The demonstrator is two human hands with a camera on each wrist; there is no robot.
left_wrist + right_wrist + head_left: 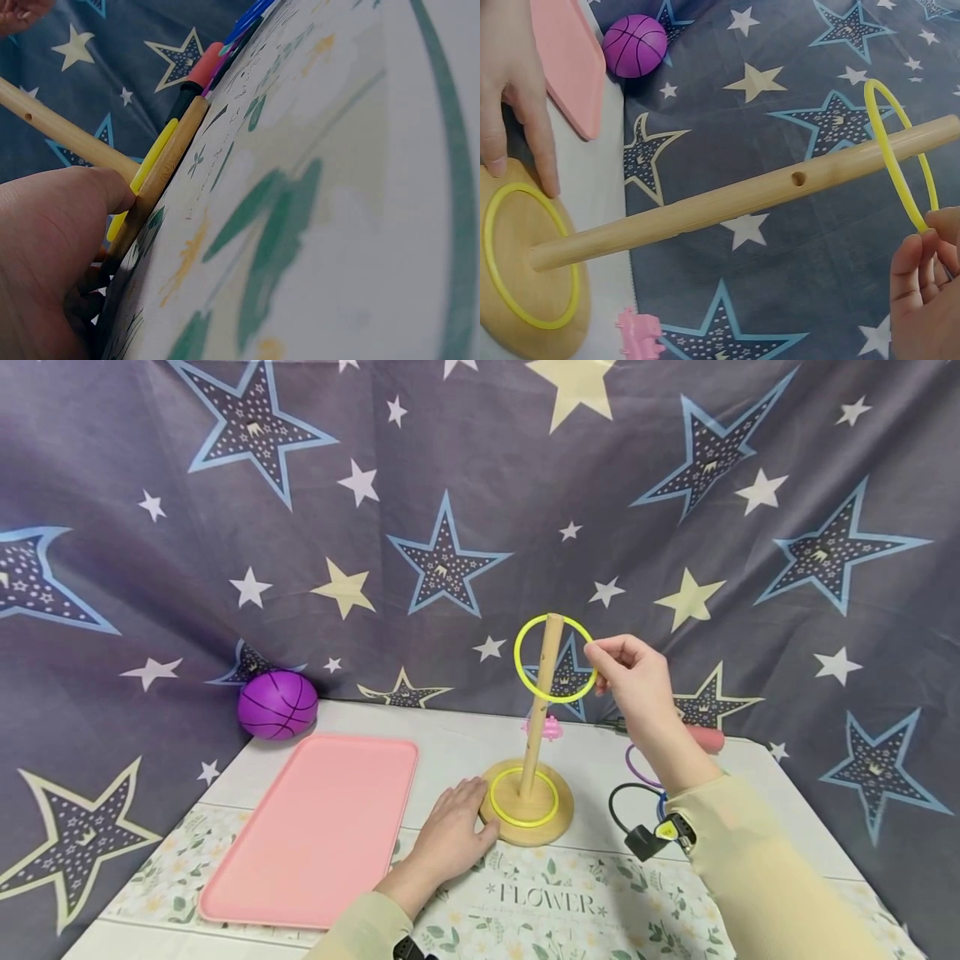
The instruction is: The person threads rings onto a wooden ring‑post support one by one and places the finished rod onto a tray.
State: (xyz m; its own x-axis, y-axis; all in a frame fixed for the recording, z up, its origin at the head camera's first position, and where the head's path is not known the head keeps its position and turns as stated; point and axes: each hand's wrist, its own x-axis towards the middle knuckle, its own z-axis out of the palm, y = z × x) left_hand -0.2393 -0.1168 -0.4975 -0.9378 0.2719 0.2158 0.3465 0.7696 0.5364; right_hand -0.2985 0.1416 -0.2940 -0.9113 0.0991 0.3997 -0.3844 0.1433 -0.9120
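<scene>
A wooden post (546, 668) stands upright on a round wooden base (564, 810). My right hand (637, 681) pinches a yellow ring (517, 652) by its right side between thumb and fingers. In the right wrist view this held ring (889, 154) encircles the upper part of the post. A second yellow ring (493, 793) lies flat on the base, around the foot of the post. With fingers extended, my left hand (450, 831) rests against the left edge of the base. Its thumb (112, 191) touches the base's rim in the left wrist view.
Left of the base lies a pink tray (322, 827), with a purple ball (277, 704) behind it. A small pink toy (552, 728) sits behind the post. To the right are a purple ring (633, 764), a black loop with a block (642, 842) and a red-handled item (707, 739).
</scene>
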